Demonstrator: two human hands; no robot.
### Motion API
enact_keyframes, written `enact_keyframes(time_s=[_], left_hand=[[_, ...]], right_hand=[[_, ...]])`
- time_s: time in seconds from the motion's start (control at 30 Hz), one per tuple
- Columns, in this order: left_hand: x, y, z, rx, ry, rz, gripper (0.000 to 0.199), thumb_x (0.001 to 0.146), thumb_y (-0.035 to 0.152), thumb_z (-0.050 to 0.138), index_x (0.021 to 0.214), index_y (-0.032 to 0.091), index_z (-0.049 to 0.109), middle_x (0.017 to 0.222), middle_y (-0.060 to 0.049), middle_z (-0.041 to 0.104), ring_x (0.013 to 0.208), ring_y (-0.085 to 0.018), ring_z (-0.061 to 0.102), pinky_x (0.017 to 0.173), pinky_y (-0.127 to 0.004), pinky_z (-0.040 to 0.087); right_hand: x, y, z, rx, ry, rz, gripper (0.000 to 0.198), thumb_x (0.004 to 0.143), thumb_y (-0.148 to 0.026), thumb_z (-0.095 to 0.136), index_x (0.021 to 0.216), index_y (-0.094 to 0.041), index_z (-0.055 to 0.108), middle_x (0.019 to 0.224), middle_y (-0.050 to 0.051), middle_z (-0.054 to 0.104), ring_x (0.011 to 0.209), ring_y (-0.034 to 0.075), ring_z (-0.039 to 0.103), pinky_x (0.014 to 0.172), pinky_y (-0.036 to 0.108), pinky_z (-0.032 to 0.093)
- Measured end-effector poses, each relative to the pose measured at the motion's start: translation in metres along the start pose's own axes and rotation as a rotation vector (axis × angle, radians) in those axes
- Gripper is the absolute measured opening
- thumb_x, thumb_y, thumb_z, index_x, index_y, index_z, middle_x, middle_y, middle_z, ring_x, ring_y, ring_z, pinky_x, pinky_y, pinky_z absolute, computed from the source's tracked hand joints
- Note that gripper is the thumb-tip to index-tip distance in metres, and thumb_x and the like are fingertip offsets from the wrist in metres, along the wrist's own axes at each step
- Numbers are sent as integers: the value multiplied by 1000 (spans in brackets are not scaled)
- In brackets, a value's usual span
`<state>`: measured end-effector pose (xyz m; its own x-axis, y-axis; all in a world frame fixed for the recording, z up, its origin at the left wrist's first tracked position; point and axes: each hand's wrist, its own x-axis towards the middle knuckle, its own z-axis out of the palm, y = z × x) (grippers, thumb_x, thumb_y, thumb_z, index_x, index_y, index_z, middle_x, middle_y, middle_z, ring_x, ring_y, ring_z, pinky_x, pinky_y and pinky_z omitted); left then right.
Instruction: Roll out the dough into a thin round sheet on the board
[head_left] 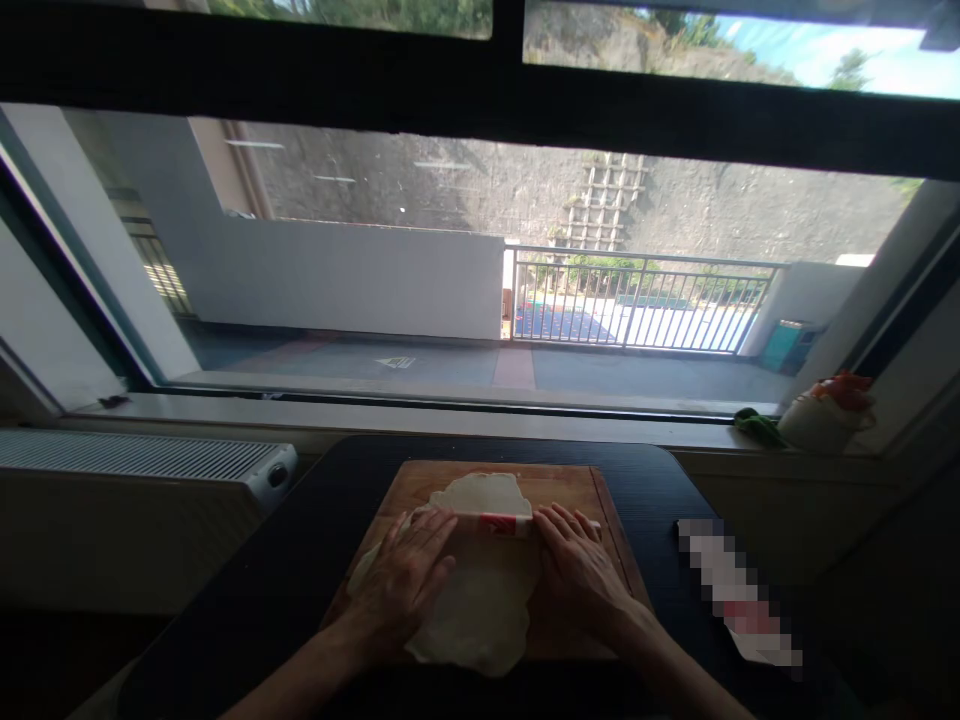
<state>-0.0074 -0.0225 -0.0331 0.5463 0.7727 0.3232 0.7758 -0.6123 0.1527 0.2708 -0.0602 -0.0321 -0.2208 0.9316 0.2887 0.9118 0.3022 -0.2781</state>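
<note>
- Red label [501,525] on the rolling pin [469,523] — lettering cannot be made out.
- Pale triangular marking [395,362] on the floor [450,362] outside — cannot be read.

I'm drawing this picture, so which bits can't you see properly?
Head view: rolling pin, partly covered by the left hand and right hand.
Head view: any writing on the red label, too small.
Head view: long thing to the right, hidden by blurry squares.
Head view: left end of the radiator, cut off by the picture edge.
</note>
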Motion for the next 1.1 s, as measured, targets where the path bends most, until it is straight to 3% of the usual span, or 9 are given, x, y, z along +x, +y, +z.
enact_keyframes(time_s=[0.17, 0.27, 0.33, 0.5, 0.67, 0.8, 0.93, 1.0, 1.1], left_hand=[[-15, -28, -23, -172, 91, -264, 38, 89, 38, 36, 117, 23, 56, 122, -4, 59, 115, -20, 51, 101, -33, 37], [-22, -48, -25, -176, 43, -453, 35, 87, 39, 38, 106, 21, 60, 109, -6, 63, 102, -20, 57, 91, -32, 42], [-26, -53, -25, -134, -15, -507, 32, 85, 40, 39, 96, 21, 62, 99, -6, 65, 95, -20, 58, 85, -32, 43], [-20, -48, -32, 2, -110, -518, 34, 80, 49, 42, 80, 20, 60, 86, -7, 64, 86, -23, 59, 72, -31, 41], [-5, -56, -33, -106, -240, -598, 34, 71, 53, 51, 77, 21, 58, 81, -5, 65, 77, -23, 61, 61, -29, 39], [1, -63, -30, -160, -268, -529, 25, 68, 45, 55, 73, 21, 59, 83, -4, 65, 80, -22, 61, 60, -27, 40], [5, -63, -30, -257, -228, -559, 36, 62, 39, 61, 91, 20, 58, 86, -3, 65, 80, -21, 61, 62, -26, 42], [6, -61, -31, -365, -250, -585, 43, 56, 39, 66, 93, 18, 59, 88, -3, 66, 83, -23, 61, 63, -27, 43], [4, -57, -34, -674, -366, -563, 37, 57, 41, 68, 84, 16, 62, 87, -3, 67, 85, -24, 62, 67, -27, 46]], right_hand=[[14, 8, -13, -46, -141, -6, 26, 85, -25, 45, 107, -24, 58, 105, 7, 59, 97, 20, 53, 84, 30, 36], [43, 8, -11, -139, -184, 27, 19, 78, -22, 50, 95, -21, 60, 97, 7, 57, 88, 20, 53, 74, 29, 37], [68, 4, -8, -164, -210, 51, 20, 79, -20, 47, 94, -21, 60, 95, 6, 57, 86, 19, 54, 72, 28, 37], [130, -21, 5, -136, -255, 24, 27, 77, -21, 51, 102, -23, 62, 102, 6, 57, 92, 18, 54, 71, 25, 38], [163, -46, 20, -123, -320, -24, 26, 69, -22, 60, 94, -23, 66, 103, 5, 60, 91, 18, 58, 70, 24, 42], [174, -53, 24, -120, -332, -16, 23, 67, -21, 62, 89, -20, 67, 92, 7, 65, 87, 20, 61, 73, 27, 43], [175, -51, 18, -60, -326, -22, 16, 64, -23, 65, 79, -18, 68, 84, 7, 66, 82, 20, 61, 71, 27, 43], [172, -45, 9, 0, -326, -21, 15, 65, -25, 64, 78, -18, 67, 77, 4, 65, 72, 18, 60, 64, 25, 42], [162, -31, -13, 111, -327, -14, 17, 68, -27, 61, 82, -18, 65, 68, 0, 61, 59, 12, 54, 54, 21, 38]])
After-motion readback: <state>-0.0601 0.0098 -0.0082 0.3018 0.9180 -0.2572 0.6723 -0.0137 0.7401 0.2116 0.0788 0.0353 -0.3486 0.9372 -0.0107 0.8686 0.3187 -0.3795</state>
